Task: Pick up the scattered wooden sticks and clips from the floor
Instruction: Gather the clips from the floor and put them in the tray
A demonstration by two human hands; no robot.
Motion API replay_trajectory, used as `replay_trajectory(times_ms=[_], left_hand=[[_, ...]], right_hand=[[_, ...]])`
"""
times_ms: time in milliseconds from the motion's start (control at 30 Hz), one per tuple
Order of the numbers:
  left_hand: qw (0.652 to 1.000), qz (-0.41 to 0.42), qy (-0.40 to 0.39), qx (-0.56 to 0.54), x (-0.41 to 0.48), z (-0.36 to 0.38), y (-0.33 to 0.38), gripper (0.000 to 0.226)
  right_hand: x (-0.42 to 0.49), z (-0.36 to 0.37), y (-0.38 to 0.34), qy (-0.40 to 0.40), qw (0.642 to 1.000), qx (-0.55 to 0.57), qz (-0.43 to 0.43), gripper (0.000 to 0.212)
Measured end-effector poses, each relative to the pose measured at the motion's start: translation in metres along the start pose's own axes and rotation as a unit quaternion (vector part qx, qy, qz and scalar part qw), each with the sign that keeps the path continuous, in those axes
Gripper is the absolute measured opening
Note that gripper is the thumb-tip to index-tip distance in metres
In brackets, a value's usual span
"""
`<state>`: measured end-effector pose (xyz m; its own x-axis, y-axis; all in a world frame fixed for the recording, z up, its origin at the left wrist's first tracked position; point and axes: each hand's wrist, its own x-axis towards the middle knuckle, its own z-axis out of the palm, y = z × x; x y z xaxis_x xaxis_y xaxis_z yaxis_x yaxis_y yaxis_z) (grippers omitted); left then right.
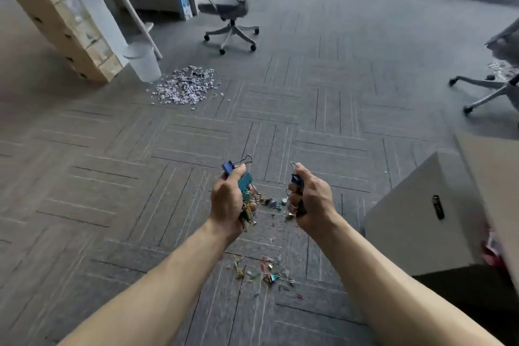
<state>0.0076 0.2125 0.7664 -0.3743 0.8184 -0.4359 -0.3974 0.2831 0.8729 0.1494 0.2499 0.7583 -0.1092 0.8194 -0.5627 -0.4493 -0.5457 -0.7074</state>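
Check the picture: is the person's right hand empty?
No, the right hand grips a bunch of clips, with a dark blue binder clip on top.

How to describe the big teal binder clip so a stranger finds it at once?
Follow the left forearm from the bottom edge to the left hand. The big teal metal binder clip pokes out of its grip. It sits below a dark blue binder clip, greener and lighter.
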Motion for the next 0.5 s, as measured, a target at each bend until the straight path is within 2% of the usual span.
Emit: replay_trajectory(times_ms=[233,500], left_hand=[[0.999,0.001,-0.046,0.001,-0.093,0.047,0.086,0.021],[0.982,-0.019,-0.184,0.027,-0.163,0.155,0.073,0.015]], right_hand=[[-0.110,0.006,-0.087,0.031,0.998,0.032,-0.047,0.025],[-0.188,-0.092,-0.144,0.115,0.979,0.095,-0.138,0.029]])
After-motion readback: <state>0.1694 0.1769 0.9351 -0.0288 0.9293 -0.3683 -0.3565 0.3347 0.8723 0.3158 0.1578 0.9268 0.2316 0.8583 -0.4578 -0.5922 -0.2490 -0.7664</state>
